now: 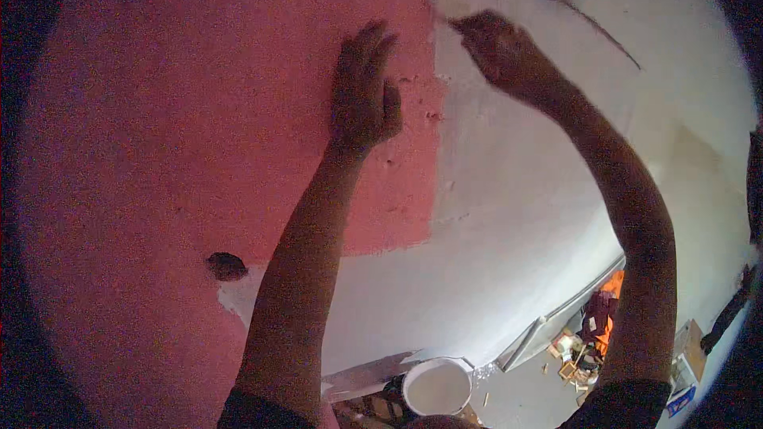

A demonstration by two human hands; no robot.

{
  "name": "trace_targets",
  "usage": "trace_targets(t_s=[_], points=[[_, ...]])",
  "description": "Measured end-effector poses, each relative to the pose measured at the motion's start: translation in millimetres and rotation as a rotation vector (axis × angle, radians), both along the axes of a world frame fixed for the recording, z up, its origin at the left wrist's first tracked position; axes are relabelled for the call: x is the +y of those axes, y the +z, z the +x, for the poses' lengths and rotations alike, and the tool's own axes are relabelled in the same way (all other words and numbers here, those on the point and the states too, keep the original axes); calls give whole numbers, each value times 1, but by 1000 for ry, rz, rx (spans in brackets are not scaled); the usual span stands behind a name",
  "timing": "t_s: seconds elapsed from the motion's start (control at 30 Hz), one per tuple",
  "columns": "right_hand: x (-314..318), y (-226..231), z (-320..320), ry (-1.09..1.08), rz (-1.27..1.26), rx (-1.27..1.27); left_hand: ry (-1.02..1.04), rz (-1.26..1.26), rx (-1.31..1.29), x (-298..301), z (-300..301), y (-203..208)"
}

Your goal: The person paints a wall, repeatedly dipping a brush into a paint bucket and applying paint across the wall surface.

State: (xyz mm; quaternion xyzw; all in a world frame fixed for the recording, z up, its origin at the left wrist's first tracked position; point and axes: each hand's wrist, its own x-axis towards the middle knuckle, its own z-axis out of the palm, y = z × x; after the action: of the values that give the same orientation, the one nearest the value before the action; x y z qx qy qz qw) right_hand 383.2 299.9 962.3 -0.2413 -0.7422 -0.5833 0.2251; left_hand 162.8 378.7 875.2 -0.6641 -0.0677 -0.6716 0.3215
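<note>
In front of me is a wall with a pink painted part (238,151) and a whitish part (517,167), meeting at a nearly straight upright edge. My left hand (364,91) lies against the pink, or just off it, its fingers stretched out and holding nothing. Across the edge, my right hand (499,48) is raised over the whitish part. Its fingers are pinched together and point toward the pink border; whatever they hold is too dark and small to make out. Small chips and pits (431,117) mark the pink near the edge.
A dark hole (228,265) opens in the wall at lower left. Below stands a round white bucket (437,366) with pale contents. Wooden pieces and mixed clutter (579,357) lie on the grey floor (517,401), near an orange item (610,314). A dark curved line (588,20) crosses upper right.
</note>
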Motion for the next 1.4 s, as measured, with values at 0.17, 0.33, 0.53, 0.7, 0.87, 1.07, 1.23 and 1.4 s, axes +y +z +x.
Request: trace_targets(t_s=[0.17,0.33,0.53,0.7,0.87,1.07,1.23,1.4], points=[[-10,-108,17,-67,-423,-80,-35,4,5,-7,8,2],[-23,-99,9,-169,-812,-156,46,64,13,13,6,1],[-24,24,9,-90,-746,336,-58,82,-24,6,19,-4],[-58,72,-23,-95,-398,162,54,122,-21,23,6,7],[-8,29,29,-104,-6,34,-50,55,18,6,14,4],[6,-142,19,-46,-210,-63,5,17,61,11,8,-15],[-14,-179,7,-40,-499,-150,-38,81,38,7,-5,-42],[-5,-85,23,162,-663,-48,-80,0,75,2,5,-51]])
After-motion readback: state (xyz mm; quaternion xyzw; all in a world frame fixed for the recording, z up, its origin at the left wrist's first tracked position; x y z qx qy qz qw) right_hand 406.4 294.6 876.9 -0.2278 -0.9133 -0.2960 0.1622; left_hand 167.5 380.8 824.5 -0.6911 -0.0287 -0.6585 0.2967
